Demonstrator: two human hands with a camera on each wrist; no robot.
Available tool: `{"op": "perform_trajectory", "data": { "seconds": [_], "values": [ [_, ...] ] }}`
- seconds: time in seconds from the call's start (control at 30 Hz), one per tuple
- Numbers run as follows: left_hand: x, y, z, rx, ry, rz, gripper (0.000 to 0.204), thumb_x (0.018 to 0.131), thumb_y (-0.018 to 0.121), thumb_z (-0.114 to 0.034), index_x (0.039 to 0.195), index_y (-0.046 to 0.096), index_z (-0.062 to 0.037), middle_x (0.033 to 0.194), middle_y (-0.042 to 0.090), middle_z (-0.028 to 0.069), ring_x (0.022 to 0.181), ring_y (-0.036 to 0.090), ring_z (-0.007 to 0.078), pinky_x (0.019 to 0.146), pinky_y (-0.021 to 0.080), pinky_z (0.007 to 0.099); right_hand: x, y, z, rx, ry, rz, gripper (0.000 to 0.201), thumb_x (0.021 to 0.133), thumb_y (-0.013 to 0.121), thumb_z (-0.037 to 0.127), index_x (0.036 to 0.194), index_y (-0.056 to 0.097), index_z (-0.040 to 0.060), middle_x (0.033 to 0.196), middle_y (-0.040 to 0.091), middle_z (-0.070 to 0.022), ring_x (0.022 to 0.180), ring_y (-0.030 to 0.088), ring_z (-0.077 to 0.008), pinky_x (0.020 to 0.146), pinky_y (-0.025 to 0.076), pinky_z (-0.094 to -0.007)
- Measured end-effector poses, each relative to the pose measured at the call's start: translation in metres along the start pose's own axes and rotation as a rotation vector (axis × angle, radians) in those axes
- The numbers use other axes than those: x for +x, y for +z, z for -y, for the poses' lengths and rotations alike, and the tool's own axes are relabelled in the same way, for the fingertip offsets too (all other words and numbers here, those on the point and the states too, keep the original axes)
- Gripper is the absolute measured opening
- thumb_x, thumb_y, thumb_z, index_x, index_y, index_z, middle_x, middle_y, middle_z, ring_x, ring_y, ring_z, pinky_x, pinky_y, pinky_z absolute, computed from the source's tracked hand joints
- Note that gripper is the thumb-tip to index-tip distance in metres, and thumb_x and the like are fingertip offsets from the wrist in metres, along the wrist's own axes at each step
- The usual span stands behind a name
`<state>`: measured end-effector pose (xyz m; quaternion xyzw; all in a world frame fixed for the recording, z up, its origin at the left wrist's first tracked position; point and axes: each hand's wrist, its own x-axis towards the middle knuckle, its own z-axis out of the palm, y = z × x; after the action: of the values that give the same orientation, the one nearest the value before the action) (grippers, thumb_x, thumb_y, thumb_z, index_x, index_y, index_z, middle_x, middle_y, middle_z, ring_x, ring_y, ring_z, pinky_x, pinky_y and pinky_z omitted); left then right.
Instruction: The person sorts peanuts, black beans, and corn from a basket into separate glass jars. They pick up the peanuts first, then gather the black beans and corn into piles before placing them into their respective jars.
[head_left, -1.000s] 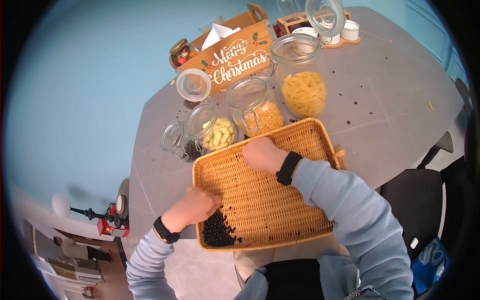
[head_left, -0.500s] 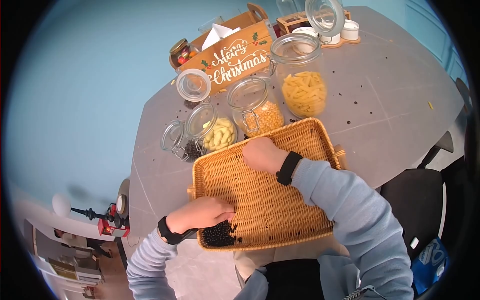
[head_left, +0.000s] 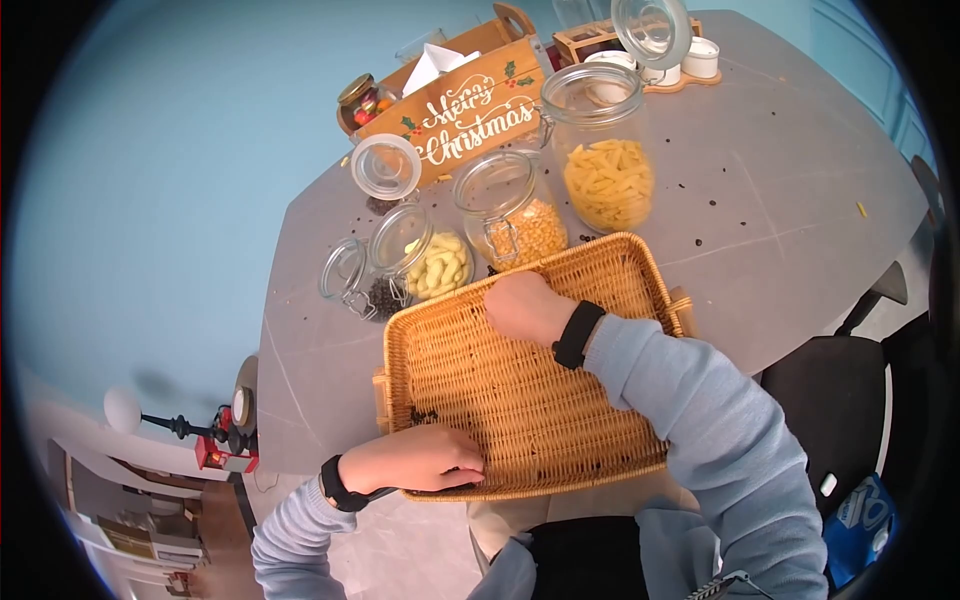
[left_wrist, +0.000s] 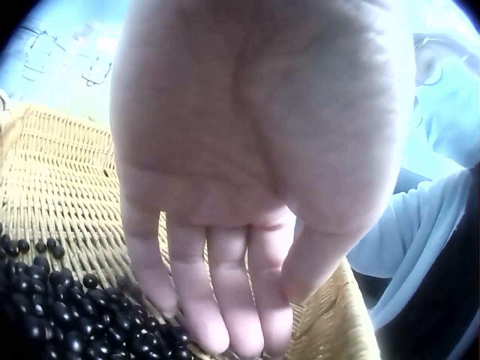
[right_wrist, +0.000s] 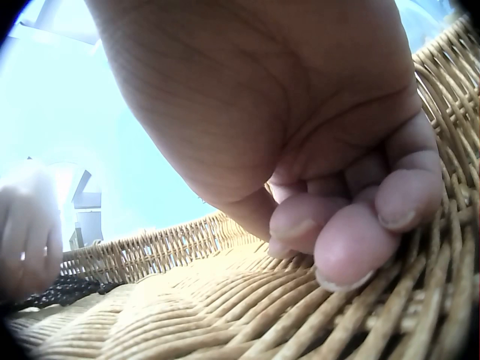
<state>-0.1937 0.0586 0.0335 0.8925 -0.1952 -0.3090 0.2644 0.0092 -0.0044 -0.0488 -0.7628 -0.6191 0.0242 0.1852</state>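
Note:
A rectangular wicker basket [head_left: 520, 400] lies tilted over the near table edge. My left hand [head_left: 415, 460] reaches over its near left corner, mostly covering a pile of black beans in the head view. In the left wrist view its fingers hang nearly straight, with the glossy black beans [left_wrist: 82, 315] beside the fingertips [left_wrist: 244, 337]. A few black beans [head_left: 425, 414] show beyond the hand. My right hand [head_left: 527, 308] rests inside the basket by the far rim. Its fingers [right_wrist: 352, 251] curl in against the wicker, and no object shows in them.
Just beyond the basket stand open glass jars: penne [head_left: 610, 185], corn kernels [head_left: 527, 235], pale yellow shell-like pieces [head_left: 440, 265] and dark beans [head_left: 385, 298]. A wooden Christmas box [head_left: 470, 105] stands behind them. Loose beans dot the table [head_left: 740, 260]. A black chair [head_left: 825, 400] is at right.
My left hand has moved from the basket's left side toward its near edge and rightward, sweeping over the bean pile and now hiding most of it. My right hand has stayed in place.

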Motion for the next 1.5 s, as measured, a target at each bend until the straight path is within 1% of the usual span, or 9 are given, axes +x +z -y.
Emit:
{"op": "perform_trajectory", "data": {
  "seconds": [0.13, 0.33, 0.43, 0.5, 0.63, 0.97, 1.07, 1.13, 1.5],
  "values": [
    [0.003, 0.007, -0.006, -0.026, 0.120, -0.145, 0.017, 0.085, 0.054, -0.016, 0.080, 0.059, -0.0013, 0.073, 0.054, 0.0119, 0.069, 0.053, 0.0298, 0.060, 0.043, 0.0368, 0.000, -0.001, 0.000, -0.006, 0.001, 0.017, 0.014, 0.070, 0.056, 0.013, 0.069, 0.067, 0.0060, 0.068, 0.063, -0.0107, 0.065, 0.062, -0.0271, 0.054, 0.049, -0.0387],
    [-0.008, 0.005, -0.006, 0.129, -0.015, 0.021, 0.014, 0.084, 0.055, -0.016, 0.082, 0.059, -0.0033, 0.074, 0.054, 0.0099, 0.072, 0.053, 0.0278, 0.062, 0.043, 0.0363, 0.000, -0.001, 0.000, 0.010, -0.001, 0.008, 0.014, 0.070, 0.056, 0.014, 0.070, 0.067, 0.0059, 0.068, 0.063, -0.0102, 0.065, 0.062, -0.0266, 0.055, 0.049, -0.0383],
    [-0.011, 0.004, -0.004, 0.180, -0.012, -0.208, 0.013, 0.082, 0.056, -0.016, 0.088, 0.058, -0.0054, 0.077, 0.053, 0.0090, 0.079, 0.053, 0.0267, 0.068, 0.043, 0.0367, 0.000, -0.002, 0.001, -0.005, 0.004, 0.016, 0.014, 0.071, 0.056, 0.013, 0.070, 0.067, 0.0060, 0.069, 0.063, -0.0103, 0.065, 0.062, -0.0265, 0.055, 0.049, -0.0380],
    [-0.012, 0.008, -0.006, 0.380, -0.188, -0.415, 0.014, 0.082, 0.056, -0.017, 0.091, 0.058, -0.0071, 0.085, 0.053, 0.0081, 0.083, 0.052, 0.0266, 0.070, 0.042, 0.0364, 0.000, -0.002, 0.001, -0.002, 0.012, 0.027, 0.013, 0.071, 0.056, 0.013, 0.070, 0.067, 0.0061, 0.069, 0.064, -0.0104, 0.065, 0.062, -0.0266, 0.055, 0.049, -0.0380],
    [-0.025, 0.023, 0.001, 0.280, -0.325, -0.379, 0.018, 0.083, 0.056, -0.022, 0.093, 0.055, -0.0086, 0.087, 0.051, 0.0073, 0.083, 0.051, 0.0271, 0.071, 0.042, 0.0359, 0.001, -0.001, -0.001, -0.005, 0.019, 0.008, 0.013, 0.071, 0.056, 0.013, 0.070, 0.067, 0.0063, 0.070, 0.064, -0.0105, 0.066, 0.062, -0.0270, 0.055, 0.048, -0.0386],
    [-0.041, 0.041, 0.001, 0.295, -0.219, -0.252, 0.021, 0.085, 0.052, -0.029, 0.091, 0.054, -0.0095, 0.078, 0.050, 0.0051, 0.075, 0.052, 0.0244, 0.063, 0.045, 0.0351, 0.000, -0.003, -0.005, 0.011, 0.019, 0.004, 0.013, 0.070, 0.056, 0.013, 0.070, 0.066, 0.0060, 0.070, 0.064, -0.0105, 0.068, 0.063, -0.0274, 0.056, 0.048, -0.0390],
    [-0.042, 0.041, 0.002, 0.304, -0.229, -0.223, 0.024, 0.086, 0.049, -0.032, 0.089, 0.054, -0.0087, 0.075, 0.051, 0.0052, 0.073, 0.053, 0.0243, 0.059, 0.045, 0.0350, -0.001, -0.003, -0.006, 0.089, 0.025, -0.017, 0.027, 0.077, 0.051, 0.024, 0.067, 0.062, 0.0011, 0.068, 0.061, -0.0147, 0.068, 0.060, -0.0316, 0.062, 0.048, -0.0428],
    [-0.041, 0.041, 0.003, 0.265, -0.228, -0.207, 0.028, 0.089, 0.043, -0.034, 0.087, 0.054, -0.0087, 0.076, 0.052, 0.0074, 0.073, 0.055, 0.0265, 0.059, 0.045, 0.0365, 0.000, -0.004, -0.005, 0.043, 0.022, -0.016, 0.014, 0.071, 0.054, 0.013, 0.070, 0.066, 0.0060, 0.071, 0.064, -0.0109, 0.068, 0.063, -0.0275, 0.057, 0.048, -0.0394],
    [-0.029, 0.041, 0.005, 0.208, -0.291, -0.248, 0.031, 0.088, 0.050, -0.033, 0.070, 0.053, -0.0069, 0.059, 0.052, 0.0099, 0.056, 0.054, 0.0314, 0.048, 0.042, 0.0394, 0.001, -0.002, -0.002, -0.004, 0.019, 0.014, 0.012, 0.071, 0.057, 0.014, 0.071, 0.067, 0.0065, 0.070, 0.064, -0.0096, 0.067, 0.063, -0.0264, 0.055, 0.048, -0.0380]
  ]
}}
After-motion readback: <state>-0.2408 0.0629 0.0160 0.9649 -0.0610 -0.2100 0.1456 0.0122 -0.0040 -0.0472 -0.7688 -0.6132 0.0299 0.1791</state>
